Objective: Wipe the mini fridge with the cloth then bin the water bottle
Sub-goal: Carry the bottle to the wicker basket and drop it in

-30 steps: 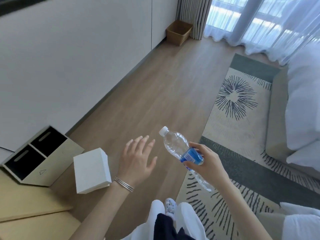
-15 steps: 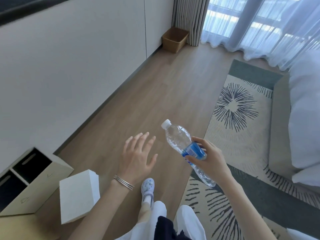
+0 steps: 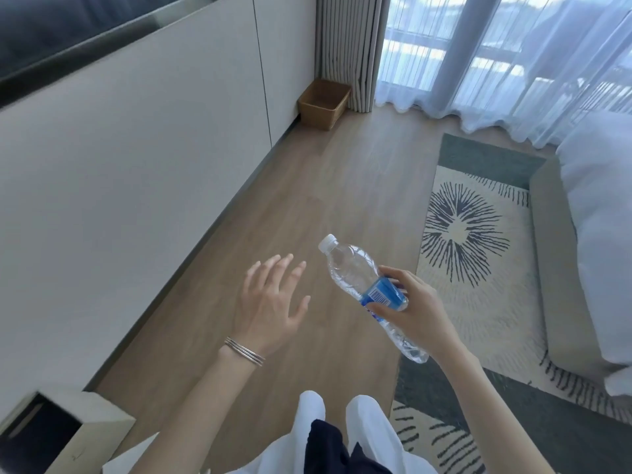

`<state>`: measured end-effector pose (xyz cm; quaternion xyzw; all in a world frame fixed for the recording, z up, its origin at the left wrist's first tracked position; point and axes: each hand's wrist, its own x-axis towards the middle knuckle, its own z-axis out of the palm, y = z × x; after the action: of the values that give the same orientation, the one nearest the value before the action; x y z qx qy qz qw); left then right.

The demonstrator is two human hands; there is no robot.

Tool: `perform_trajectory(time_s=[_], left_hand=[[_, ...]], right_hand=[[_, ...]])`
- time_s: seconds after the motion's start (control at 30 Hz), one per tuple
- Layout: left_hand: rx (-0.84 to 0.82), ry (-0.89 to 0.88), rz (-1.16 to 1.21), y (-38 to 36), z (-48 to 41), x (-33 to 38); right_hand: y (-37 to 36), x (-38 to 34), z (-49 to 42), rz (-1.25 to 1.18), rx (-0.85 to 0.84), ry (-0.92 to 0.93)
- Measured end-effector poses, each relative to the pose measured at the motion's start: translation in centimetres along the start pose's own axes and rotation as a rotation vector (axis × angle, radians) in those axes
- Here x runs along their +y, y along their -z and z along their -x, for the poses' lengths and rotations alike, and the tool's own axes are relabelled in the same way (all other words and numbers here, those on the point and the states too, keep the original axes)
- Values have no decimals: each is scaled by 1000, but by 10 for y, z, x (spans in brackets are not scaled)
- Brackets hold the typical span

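A clear plastic water bottle (image 3: 349,268) with a white cap and blue label is tilted, cap pointing up and left. My right hand (image 3: 410,309) grips it around the label. To the bottle's left my left hand (image 3: 270,302) hovers over the floor with fingers spread and nothing in it; thin bracelets circle its wrist. A brown open-topped bin (image 3: 323,103) stands far ahead on the floor, in the corner by the wall and curtain. No cloth or mini fridge shows.
A wooden floor (image 3: 307,206) runs ahead between the white cabinet wall (image 3: 136,159) on the left and a patterned rug (image 3: 472,241) and bed (image 3: 602,234) on the right. A beige two-slot box (image 3: 68,432) sits at the bottom left. Sheer curtains (image 3: 513,63) cover the window.
The view has advanced along the floor toward the brown bin. The two-slot box has slid to the bottom left and the white box has left view. Both hands keep their pose.
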<state>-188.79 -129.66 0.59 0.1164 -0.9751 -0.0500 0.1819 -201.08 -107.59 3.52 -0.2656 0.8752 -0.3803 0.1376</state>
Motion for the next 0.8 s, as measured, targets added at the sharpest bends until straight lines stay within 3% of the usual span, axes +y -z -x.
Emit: perform_trajectory(time_s=[0.37, 0.8], left_hand=[[-62, 5, 2, -54, -88, -41], [-74, 33, -15, -111, -297, -56]], right_hand=[[-6, 22, -111, 8, -23, -27], [61, 46, -324, 43, -39, 25]])
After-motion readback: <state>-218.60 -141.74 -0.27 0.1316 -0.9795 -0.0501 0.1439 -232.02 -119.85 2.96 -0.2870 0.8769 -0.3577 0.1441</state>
